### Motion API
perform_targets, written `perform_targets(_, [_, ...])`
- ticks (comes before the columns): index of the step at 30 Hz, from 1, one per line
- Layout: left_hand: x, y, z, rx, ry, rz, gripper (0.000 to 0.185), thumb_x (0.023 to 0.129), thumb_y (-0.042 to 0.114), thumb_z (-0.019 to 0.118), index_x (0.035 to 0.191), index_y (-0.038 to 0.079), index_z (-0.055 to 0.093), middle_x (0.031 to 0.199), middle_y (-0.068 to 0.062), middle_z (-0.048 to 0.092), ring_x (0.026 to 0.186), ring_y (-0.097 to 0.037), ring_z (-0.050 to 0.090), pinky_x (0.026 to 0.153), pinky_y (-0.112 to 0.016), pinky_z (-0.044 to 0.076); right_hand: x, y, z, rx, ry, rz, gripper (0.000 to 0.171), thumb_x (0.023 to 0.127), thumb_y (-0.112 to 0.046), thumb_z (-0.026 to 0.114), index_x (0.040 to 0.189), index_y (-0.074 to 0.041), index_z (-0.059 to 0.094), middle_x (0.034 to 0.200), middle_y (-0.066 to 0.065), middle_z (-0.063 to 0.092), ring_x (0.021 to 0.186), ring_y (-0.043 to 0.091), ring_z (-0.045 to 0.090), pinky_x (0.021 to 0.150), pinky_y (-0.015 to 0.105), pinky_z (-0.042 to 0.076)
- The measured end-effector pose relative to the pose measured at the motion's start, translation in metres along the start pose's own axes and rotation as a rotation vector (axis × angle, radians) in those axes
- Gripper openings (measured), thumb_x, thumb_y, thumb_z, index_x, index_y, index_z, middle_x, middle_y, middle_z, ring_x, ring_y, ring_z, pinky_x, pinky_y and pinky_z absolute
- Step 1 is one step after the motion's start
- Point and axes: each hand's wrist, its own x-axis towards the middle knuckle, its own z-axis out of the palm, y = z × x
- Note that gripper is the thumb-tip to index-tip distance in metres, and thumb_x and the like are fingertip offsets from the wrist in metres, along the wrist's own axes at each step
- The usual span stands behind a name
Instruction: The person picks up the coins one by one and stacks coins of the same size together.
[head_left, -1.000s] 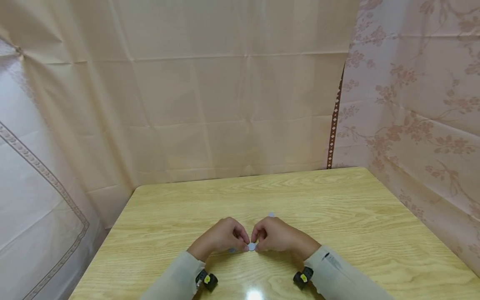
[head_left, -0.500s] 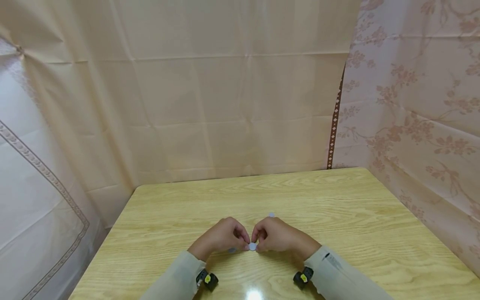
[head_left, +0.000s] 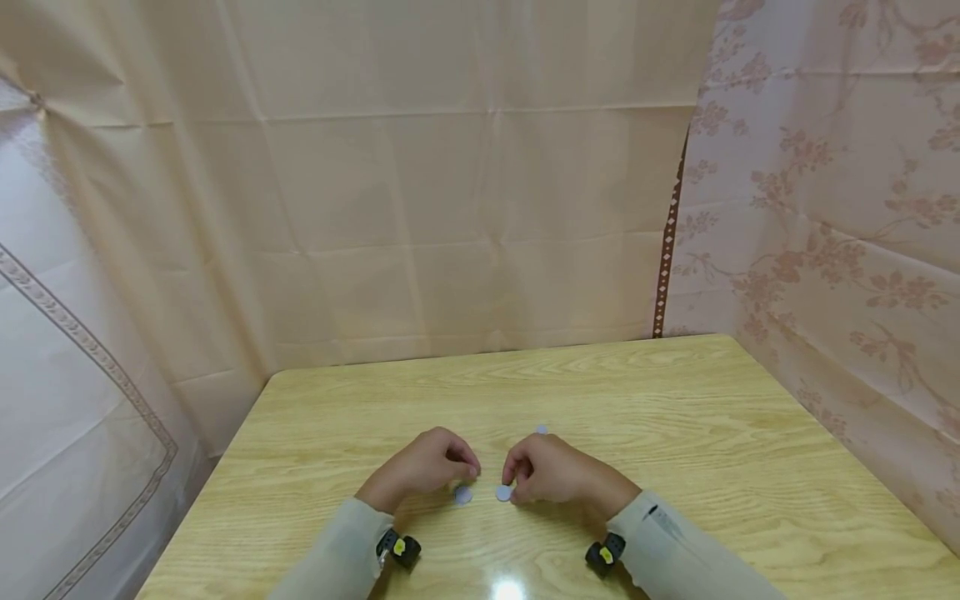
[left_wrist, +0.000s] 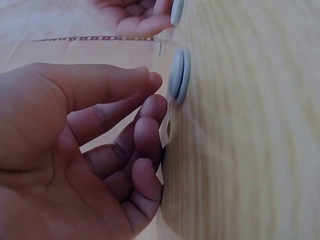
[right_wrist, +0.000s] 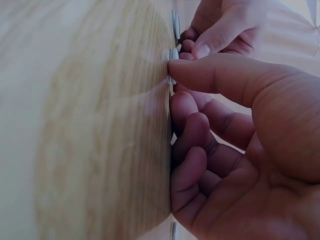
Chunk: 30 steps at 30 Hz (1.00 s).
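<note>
Three small pale grey-blue round discs lie on the wooden table. One disc (head_left: 462, 495) is just on the near side of my left hand (head_left: 422, 463); the left wrist view shows this disc (left_wrist: 180, 76) with a dark gap between two layers. That hand's fingers are loosely bent, its thumb and index tips close together, holding nothing. My right hand (head_left: 558, 472) pinches the edge of the middle disc (head_left: 503, 493); in the right wrist view its thumb hides part of that disc (right_wrist: 173, 54). Farther back lies a third disc (head_left: 542, 429), partly hidden behind the right hand.
The wood-grained table (head_left: 360, 408) reaches back to a beige curtain (head_left: 450, 208). Patterned cloth (head_left: 840, 250) hangs at the right and white cloth (head_left: 67, 400) at the left. A bright light reflection sits on the table's near part.
The left hand has let go of the middle disc and moved left and slightly back, uncovering the left disc. My right hand stays at the middle disc.
</note>
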Motion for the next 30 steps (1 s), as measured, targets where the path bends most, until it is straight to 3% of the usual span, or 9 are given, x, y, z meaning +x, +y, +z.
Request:
perform_targets(12, [-0.006, -0.008, -0.011, 0.011, 0.021, -0.01, 0.007, 0.097, 0.014, 0.073, 0.093, 0.014, 0.079, 0.093, 0.003, 0.074, 0.081, -0.016, 0.058, 0.068, -0.033, 0.048, -0.001, 0.001, -0.005, -0.026, -0.003, -0.012, 0.012, 0.085, -0.006, 0.081, 0.094, -0.011, 0.074, 0.07, -0.001, 0.063, 0.058, 0.009, 0.051, 0.052, 0.023, 0.042])
perform_targets(21, [-0.006, -0.01, -0.011, 0.011, 0.022, -0.022, 0.006, 0.096, 0.014, 0.073, 0.093, 0.015, 0.078, 0.093, 0.004, 0.074, 0.082, -0.016, 0.057, 0.07, -0.033, 0.048, -0.006, 0.0, -0.011, -0.053, 0.025, -0.003, 0.01, 0.087, -0.006, 0.078, 0.095, -0.011, 0.075, 0.072, 0.0, 0.062, 0.06, 0.01, 0.051, 0.054, 0.024, 0.042])
perform_targets(30, [-0.008, -0.003, -0.006, 0.012, 0.02, -0.01, 0.004, 0.092, 0.017, 0.079, 0.092, 0.014, 0.078, 0.088, 0.006, 0.074, 0.08, -0.014, 0.059, 0.068, -0.031, 0.049, -0.008, 0.014, -0.018, -0.069, 0.052, -0.001, 0.011, 0.087, -0.01, 0.08, 0.096, -0.015, 0.075, 0.074, -0.002, 0.064, 0.062, 0.009, 0.053, 0.055, 0.023, 0.045])
